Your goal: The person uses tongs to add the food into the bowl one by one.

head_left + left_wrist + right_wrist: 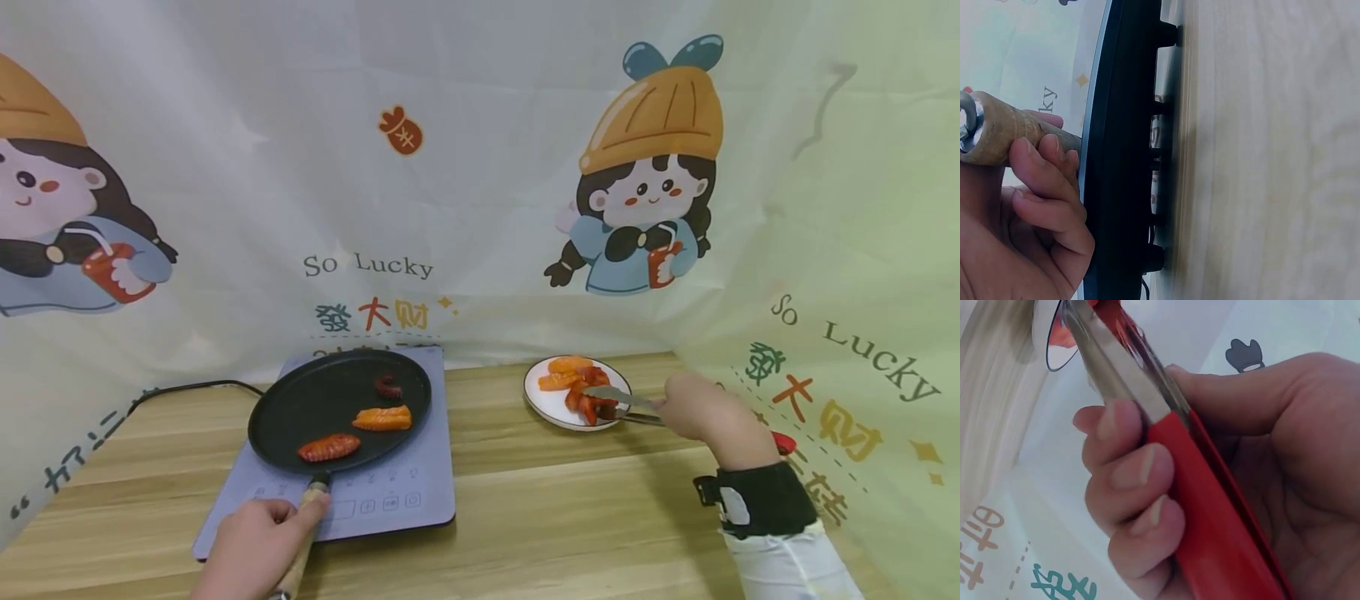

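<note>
My left hand [258, 546] grips the wooden handle [1007, 131] of a black frying pan [315, 408]. In the pan lie a reddish scored piece [330, 447], an orange scored piece [383, 418] and a dark red curled piece [388, 387]. Over at the right, my right hand [701, 408] holds metal tongs with red grips [1204, 512], fingers curled round one side and thumb along the other. The tong tips are at red pieces [588, 402] on a white plate [551, 406]; orange pieces [564, 372] lie behind them.
Under the pan is a flat induction cooktop [427, 475], standing on small feet on the wood-grain table [510, 517]. Its black cable [195, 386] runs off to the left. A printed cloth [480, 167] hangs behind and along both sides.
</note>
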Motion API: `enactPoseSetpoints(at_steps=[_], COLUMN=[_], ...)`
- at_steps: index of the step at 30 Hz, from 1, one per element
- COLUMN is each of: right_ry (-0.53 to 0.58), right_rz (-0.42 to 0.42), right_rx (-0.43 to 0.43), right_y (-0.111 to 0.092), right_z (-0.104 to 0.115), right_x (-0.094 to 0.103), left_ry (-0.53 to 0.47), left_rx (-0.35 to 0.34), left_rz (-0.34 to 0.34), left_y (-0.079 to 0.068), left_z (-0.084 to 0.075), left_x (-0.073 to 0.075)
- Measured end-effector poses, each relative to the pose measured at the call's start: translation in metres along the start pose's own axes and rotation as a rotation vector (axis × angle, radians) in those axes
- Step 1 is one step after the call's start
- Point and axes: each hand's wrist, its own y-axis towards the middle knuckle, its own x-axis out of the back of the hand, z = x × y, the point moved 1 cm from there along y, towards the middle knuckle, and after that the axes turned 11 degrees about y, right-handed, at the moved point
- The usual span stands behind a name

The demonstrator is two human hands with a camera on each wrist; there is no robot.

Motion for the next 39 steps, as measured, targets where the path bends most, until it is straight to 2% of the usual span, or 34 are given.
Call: enactPoseSetpoints(at_steps=[4,12,19,31,39], right_ry=[-0.048,-0.088,-0.054,-0.043,-0.008], right_rz=[-0.029,-0.076,-0.088,-0.146,-0.187], right_rx=[0.01,-0.05,-0.058,-0.038,-0.059], right_y=[-0.004,-0.006,-0.008,-0.01,-0.013], right_z=[-0.002,-0.003,-0.004,-0.01,-0.008], right_x=[0.004,0.013,0.018,0.026,0.031], left_ry=[0.003,-0.009,-0.007,-0.011,-0.003], left_rx=[0.004,0.006,0.026,0.016,0.016], left_rz=[0.003,0.002,0.001,0.002,0.004], left_y=[0.0,-0.001,-0.002,-0.001,-0.001], left_z=[-0.001,-0.002,-0.004,-0.002,0.0], left_x=[0.0,0.001,0.003,0.001,0.001])
